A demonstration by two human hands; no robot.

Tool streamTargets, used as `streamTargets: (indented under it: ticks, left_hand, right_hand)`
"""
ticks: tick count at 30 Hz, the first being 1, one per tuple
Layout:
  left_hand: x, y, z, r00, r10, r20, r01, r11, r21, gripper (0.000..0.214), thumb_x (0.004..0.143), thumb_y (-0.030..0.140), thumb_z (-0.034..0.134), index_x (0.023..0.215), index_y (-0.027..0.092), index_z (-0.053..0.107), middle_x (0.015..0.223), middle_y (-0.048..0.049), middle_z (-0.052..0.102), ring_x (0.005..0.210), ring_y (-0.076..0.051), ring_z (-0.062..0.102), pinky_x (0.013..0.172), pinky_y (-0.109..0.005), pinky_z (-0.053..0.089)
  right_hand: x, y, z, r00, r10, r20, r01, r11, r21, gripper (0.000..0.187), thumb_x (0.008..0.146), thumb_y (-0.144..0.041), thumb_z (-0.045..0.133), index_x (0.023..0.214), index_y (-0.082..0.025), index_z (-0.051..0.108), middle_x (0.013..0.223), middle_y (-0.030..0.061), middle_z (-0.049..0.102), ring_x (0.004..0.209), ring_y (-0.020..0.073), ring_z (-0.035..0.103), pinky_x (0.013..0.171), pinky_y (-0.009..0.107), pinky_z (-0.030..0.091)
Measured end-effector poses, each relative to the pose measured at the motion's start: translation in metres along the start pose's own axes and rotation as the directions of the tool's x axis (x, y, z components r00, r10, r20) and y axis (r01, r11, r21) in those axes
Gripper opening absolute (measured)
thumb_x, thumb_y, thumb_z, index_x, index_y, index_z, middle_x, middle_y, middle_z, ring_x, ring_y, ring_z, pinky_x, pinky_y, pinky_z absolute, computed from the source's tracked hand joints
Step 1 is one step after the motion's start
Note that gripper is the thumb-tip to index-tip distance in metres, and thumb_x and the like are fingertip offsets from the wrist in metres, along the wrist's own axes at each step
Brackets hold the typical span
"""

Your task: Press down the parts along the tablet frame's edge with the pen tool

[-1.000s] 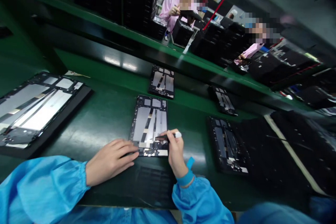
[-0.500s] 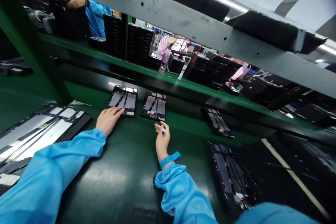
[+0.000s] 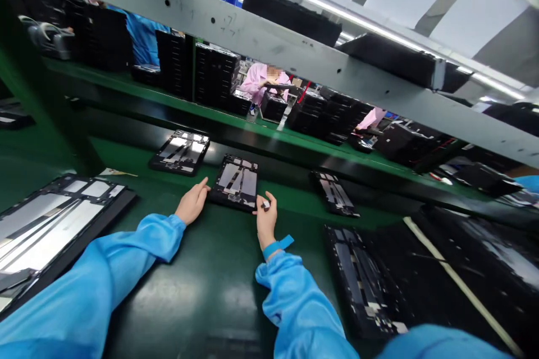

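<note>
An open-backed tablet (image 3: 238,178), with silver battery panels and dark ribbon cables showing, lies between my hands on the green bench. My left hand (image 3: 192,202) is beside its left edge, fingers stretched out; whether the fingertips touch it I cannot tell. At the tablet's lower right corner is my right hand (image 3: 266,223), with a blue band at the wrist. Its curled fingers hold a small white-and-dark piece (image 3: 266,205), too small to name. Another opened tablet (image 3: 181,151) rests farther back on the left.
A larger-looking opened tablet (image 3: 63,219) lies near at left. To the right are two more opened tablets (image 3: 337,195) (image 3: 365,280) and a black surface with a pale strip (image 3: 458,280). Behind runs a green shelf (image 3: 168,98) with black stacked trays (image 3: 215,76); co-workers stand beyond it.
My left hand has left the left tablet and moved right to the middle one. The middle tablet now sits nearer and tilted, and my right hand has come to its corner. The camera view shifted.
</note>
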State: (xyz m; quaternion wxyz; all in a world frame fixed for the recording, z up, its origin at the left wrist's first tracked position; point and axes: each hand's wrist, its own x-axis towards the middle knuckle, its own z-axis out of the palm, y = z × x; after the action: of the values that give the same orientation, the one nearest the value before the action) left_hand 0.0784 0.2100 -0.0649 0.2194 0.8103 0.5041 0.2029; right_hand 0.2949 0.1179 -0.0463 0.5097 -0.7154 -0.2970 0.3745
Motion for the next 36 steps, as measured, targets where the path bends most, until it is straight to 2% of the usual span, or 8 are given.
streamTargets:
  ticks: [3, 7, 11, 17, 21, 26, 31, 36]
  left_hand:
    - [-0.056, 0.01, -0.014, 0.993, 0.061, 0.1, -0.048, 0.99, -0.13, 0.062, 0.103, 0.043, 0.019, 0.138, 0.005, 0.053, 0.11, -0.0132, 0.062, 0.104, -0.019, 0.061, 0.097, -0.032, 0.049]
    - [-0.151, 0.031, -0.037, 0.936, 0.227, 0.27, -0.156, 0.953, -0.26, 0.07, 0.091, 0.052, 0.056, 0.151, 0.018, 0.04, 0.101, -0.0055, 0.059, 0.086, -0.013, 0.062, 0.079, -0.022, 0.054]
    - [-0.204, 0.047, -0.046, 0.9, 0.334, 0.28, -0.291, 0.939, -0.184, 0.067, 0.098, 0.033, 0.052, 0.157, 0.029, 0.021, 0.104, -0.0028, 0.057, 0.08, -0.009, 0.061, 0.073, -0.016, 0.051]
    - [-0.197, 0.055, -0.05, 0.917, 0.358, 0.177, -0.364, 0.931, 0.006, 0.057, 0.098, 0.046, 0.051, 0.147, 0.018, 0.041, 0.112, -0.0054, 0.06, 0.089, -0.014, 0.063, 0.071, -0.02, 0.051]
    - [-0.191, 0.062, -0.058, 0.928, 0.336, 0.162, -0.326, 0.942, -0.086, 0.04, 0.098, 0.044, 0.054, 0.133, 0.025, 0.054, 0.116, -0.0006, 0.061, 0.098, -0.011, 0.062, 0.079, -0.018, 0.049]
    - [-0.184, 0.072, -0.048, 0.927, 0.316, 0.2, -0.258, 0.928, -0.27, 0.022, 0.1, 0.036, 0.051, 0.109, 0.024, 0.066, 0.1, -0.0003, 0.06, 0.089, -0.01, 0.061, 0.077, -0.018, 0.047]
    - [-0.183, 0.076, -0.045, 0.919, 0.279, 0.279, -0.173, 0.92, -0.352, 0.019, 0.099, 0.033, 0.053, 0.095, 0.024, 0.069, 0.09, 0.0009, 0.058, 0.083, -0.009, 0.058, 0.073, -0.018, 0.043]
    - [-0.191, 0.081, -0.048, 0.922, 0.301, 0.243, -0.243, 0.939, -0.243, 0.01, 0.097, 0.026, 0.055, 0.093, 0.022, 0.064, 0.093, 0.0021, 0.058, 0.084, -0.011, 0.055, 0.07, -0.021, 0.04]
  right_hand:
    - [-0.052, 0.015, -0.042, 0.993, 0.039, 0.111, -0.044, 0.998, 0.041, 0.072, 0.08, -0.044, 0.061, 0.141, -0.017, 0.033, 0.141, 0.0114, 0.048, 0.083, 0.004, 0.058, 0.066, 0.013, 0.051]
    - [-0.133, 0.032, -0.104, 0.89, 0.119, 0.441, -0.046, 0.984, -0.172, 0.105, 0.059, -0.031, 0.083, 0.149, -0.021, 0.03, 0.146, 0.0096, 0.041, 0.125, 0.0118, 0.052, 0.113, 0.022, 0.044]
    - [-0.169, 0.034, -0.133, 0.863, 0.289, 0.416, -0.095, 0.899, -0.427, 0.088, 0.07, -0.03, 0.075, 0.148, -0.019, 0.036, 0.11, 0.0059, 0.057, 0.107, 0.012, 0.058, 0.111, 0.029, 0.044]
    - [-0.16, 0.019, -0.131, 0.894, 0.221, 0.39, -0.037, 0.904, -0.426, 0.077, 0.075, -0.03, 0.071, 0.145, -0.025, 0.04, 0.125, 0.0049, 0.056, 0.118, 0.0134, 0.056, 0.109, 0.028, 0.045]
    - [-0.174, 0.006, -0.112, 0.933, 0.013, 0.359, 0.149, 0.896, -0.419, 0.055, 0.08, -0.038, 0.069, 0.132, -0.028, 0.055, 0.134, 0.0001, 0.054, 0.125, 0.0119, 0.053, 0.111, 0.024, 0.043]
    - [-0.181, 0.01, -0.058, 0.794, -0.237, 0.56, 0.434, 0.866, -0.248, 0.027, 0.087, -0.025, 0.062, 0.114, -0.027, 0.066, 0.107, -0.0041, 0.066, 0.102, 0.0048, 0.061, 0.092, 0.016, 0.045]
    - [-0.177, 0.013, -0.04, 0.781, -0.326, 0.533, 0.481, 0.858, -0.18, 0.024, 0.086, -0.02, 0.064, 0.11, -0.025, 0.063, 0.09, -0.0085, 0.068, 0.092, 0.0018, 0.061, 0.088, 0.015, 0.04]
    - [-0.179, 0.013, -0.043, 0.752, -0.405, 0.519, 0.565, 0.803, -0.192, 0.03, 0.086, -0.017, 0.064, 0.114, -0.028, 0.059, 0.091, -0.0113, 0.067, 0.094, 0.0004, 0.058, 0.088, 0.013, 0.038]
